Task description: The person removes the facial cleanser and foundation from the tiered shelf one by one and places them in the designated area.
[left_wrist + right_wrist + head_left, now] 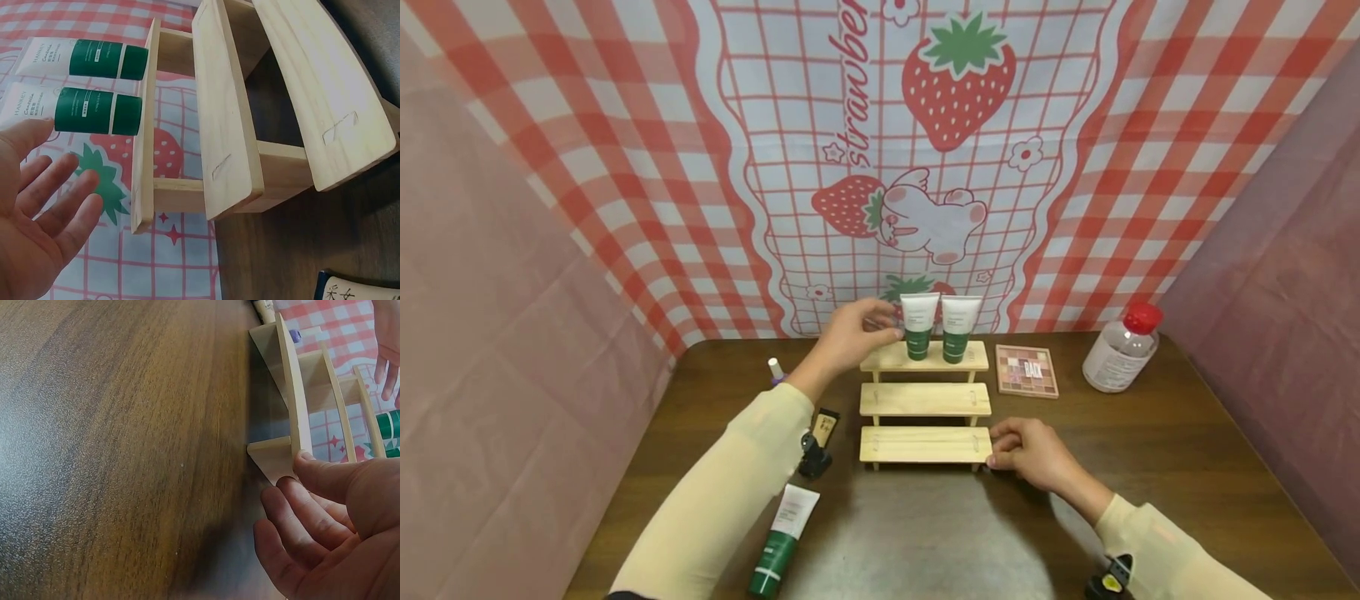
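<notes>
A three-step wooden display stand point(925, 445) stands on the table. Two white-and-green squeeze tubes point(918, 327) point(959, 330) are upright side by side on its top step, caps down. Just left of the nearer tube is my left hand point(859, 333); in the left wrist view its thumb overlaps that tube's white part, while the other fingers spread loosely around nothing. My right hand point(1032, 452) pinches the right end of the lowest step, thumb on the board's edge and index finger below, as the right wrist view shows.
Another white-and-green tube point(782, 542) lies at the front left. A small gold-and-black tube point(825, 427) and a white-capped bottle point(776, 370) are near my left forearm. Right of the stand lie an eyeshadow palette point(1027, 372) and a red-capped bottle point(1122, 348). Curtains enclose the table.
</notes>
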The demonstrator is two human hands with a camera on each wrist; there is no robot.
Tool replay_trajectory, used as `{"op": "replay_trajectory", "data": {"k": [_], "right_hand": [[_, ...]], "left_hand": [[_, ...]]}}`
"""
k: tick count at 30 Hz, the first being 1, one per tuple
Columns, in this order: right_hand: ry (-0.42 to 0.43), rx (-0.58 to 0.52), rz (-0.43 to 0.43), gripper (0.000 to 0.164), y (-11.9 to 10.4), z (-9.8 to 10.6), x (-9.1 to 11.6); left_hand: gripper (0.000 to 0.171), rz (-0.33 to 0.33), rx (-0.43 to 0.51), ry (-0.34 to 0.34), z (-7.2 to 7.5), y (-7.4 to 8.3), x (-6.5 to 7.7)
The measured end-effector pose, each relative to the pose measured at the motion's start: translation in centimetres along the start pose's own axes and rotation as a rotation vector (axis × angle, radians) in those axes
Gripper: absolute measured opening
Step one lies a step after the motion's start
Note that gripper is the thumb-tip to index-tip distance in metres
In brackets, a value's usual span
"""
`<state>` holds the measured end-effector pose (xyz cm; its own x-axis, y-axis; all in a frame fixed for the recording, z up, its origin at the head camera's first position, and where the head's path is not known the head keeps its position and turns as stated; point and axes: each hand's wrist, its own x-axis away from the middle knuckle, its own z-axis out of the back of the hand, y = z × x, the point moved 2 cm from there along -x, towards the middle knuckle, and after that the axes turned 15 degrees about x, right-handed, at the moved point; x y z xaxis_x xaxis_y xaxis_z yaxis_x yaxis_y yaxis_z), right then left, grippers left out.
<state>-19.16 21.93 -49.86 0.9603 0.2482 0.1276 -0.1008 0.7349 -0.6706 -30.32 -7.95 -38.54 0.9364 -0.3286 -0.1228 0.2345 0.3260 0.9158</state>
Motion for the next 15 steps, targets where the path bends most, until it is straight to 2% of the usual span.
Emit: {"op": "replay_trajectory", "data": {"k": [9, 15], "right_hand": [[0.001, 0.001, 0.003, 0.039, 0.0, 0.0, 0.0], [0.002, 0.001, 0.009, 0.038, 0.0, 0.0, 0.1]], "left_hand": [[0.04, 0.024, 0.034, 0.001, -0.9, 0.3, -0.5], [0.043, 0.023, 0.011, 0.007, -1.1, 0.5, -0.8]]}}
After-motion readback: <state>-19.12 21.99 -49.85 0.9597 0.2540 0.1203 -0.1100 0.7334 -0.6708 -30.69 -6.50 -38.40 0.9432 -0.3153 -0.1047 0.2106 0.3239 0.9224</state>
